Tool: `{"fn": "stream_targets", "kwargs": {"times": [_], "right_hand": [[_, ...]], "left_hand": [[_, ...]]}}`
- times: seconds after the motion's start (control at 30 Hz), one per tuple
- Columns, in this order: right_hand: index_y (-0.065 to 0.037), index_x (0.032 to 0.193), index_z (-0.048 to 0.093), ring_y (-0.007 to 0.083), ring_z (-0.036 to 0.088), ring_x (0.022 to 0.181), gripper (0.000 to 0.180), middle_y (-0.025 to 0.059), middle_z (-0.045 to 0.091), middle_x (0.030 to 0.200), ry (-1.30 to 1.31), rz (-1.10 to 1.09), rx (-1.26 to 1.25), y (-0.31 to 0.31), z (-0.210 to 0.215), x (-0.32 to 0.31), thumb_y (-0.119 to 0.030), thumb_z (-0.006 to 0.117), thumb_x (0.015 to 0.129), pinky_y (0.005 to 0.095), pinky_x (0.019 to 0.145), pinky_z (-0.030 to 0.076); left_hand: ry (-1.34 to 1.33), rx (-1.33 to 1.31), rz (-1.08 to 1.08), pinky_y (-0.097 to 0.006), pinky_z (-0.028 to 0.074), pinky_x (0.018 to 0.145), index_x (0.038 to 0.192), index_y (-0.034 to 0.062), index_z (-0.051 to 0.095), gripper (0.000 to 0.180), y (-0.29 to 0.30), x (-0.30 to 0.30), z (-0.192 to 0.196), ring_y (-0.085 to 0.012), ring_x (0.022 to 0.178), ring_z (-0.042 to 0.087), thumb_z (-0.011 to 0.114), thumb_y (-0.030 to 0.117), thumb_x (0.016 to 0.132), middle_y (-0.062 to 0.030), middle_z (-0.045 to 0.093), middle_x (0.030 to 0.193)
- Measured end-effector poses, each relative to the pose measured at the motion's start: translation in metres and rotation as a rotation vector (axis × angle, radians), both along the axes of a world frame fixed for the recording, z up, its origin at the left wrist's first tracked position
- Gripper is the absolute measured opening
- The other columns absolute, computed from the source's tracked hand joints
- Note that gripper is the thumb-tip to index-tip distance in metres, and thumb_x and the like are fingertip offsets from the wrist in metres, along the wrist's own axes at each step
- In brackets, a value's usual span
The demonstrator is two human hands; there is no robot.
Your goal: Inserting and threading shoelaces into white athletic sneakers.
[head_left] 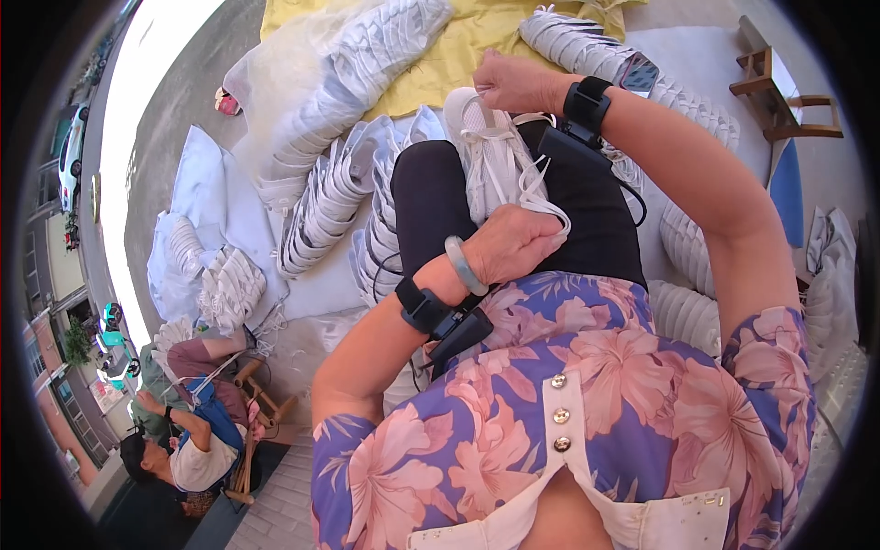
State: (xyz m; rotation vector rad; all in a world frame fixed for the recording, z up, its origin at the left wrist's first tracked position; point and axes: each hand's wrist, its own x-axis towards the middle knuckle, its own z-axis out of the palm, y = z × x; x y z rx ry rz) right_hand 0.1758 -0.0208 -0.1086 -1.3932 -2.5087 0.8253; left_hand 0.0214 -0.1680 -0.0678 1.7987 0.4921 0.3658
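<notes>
We see a white sneaker (495, 156) lying lengthwise on the seated person's lap, over black trousers (435, 206). The left hand (510, 243) closes its fingers on the shoe's near end, among loose white laces (541, 197). The right hand (515, 82) pinches the shoe's far end, fingers pressed together. Rows of white sneakers (325, 197) lie stacked on the ground beyond the knees, partly on a yellow cloth (458, 50). A second person (188, 440) sits at lower left.
</notes>
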Motion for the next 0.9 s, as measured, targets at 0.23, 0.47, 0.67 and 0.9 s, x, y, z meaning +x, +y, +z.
{"fn": "stream_targets", "kwargs": {"times": [0.23,0.47,0.67,0.9], "right_hand": [[-0.005,0.083,0.065,0.031,0.061,0.081,0.041,0.0143,0.065,0.082,-0.019,-0.089,0.035,-0.026,-0.01,-0.009,-0.044,0.064,0.07,0.0376,0.081,0.038],[-0.001,0.087,0.063,0.0318,0.06,0.087,0.041,0.0181,0.063,0.085,0.035,-0.147,-0.164,-0.028,-0.008,-0.005,-0.039,0.066,0.071,0.0384,0.079,0.041],[0.0,0.083,0.061,0.0338,0.059,0.082,0.035,0.0186,0.062,0.081,0.132,-0.192,-0.112,-0.035,-0.004,-0.001,-0.033,0.065,0.072,0.0388,0.072,0.044],[-0.001,0.085,0.063,0.0108,0.051,0.062,0.015,0.0092,0.058,0.066,0.49,-0.073,-0.346,-0.085,0.007,0.043,-0.015,0.058,0.081,0.025,0.06,0.043]], "left_hand": [[-0.06,-0.435,0.07,-0.022,0.041,0.058,0.081,-0.001,0.058,0.023,0.007,-0.005,0.017,-0.0084,0.061,0.049,0.049,0.018,0.091,-0.0026,0.057,0.069],[-0.224,-0.479,-0.11,-0.023,0.044,0.057,0.082,-0.0023,0.059,0.02,-0.003,0.014,0.072,-0.0103,0.062,0.055,0.053,0.015,0.09,-0.0053,0.059,0.07],[-0.019,-0.143,-0.2,-0.028,0.042,0.056,0.077,-0.0003,0.055,0.013,-0.004,0.021,0.071,-0.02,0.06,0.054,0.056,0.01,0.084,-0.0087,0.054,0.066],[-0.252,0.345,0.128,-0.035,0.041,0.059,0.078,0.0018,0.056,0.009,-0.005,0.018,0.088,-0.03,0.062,0.051,0.064,0.006,0.076,-0.0112,0.053,0.068]]}}
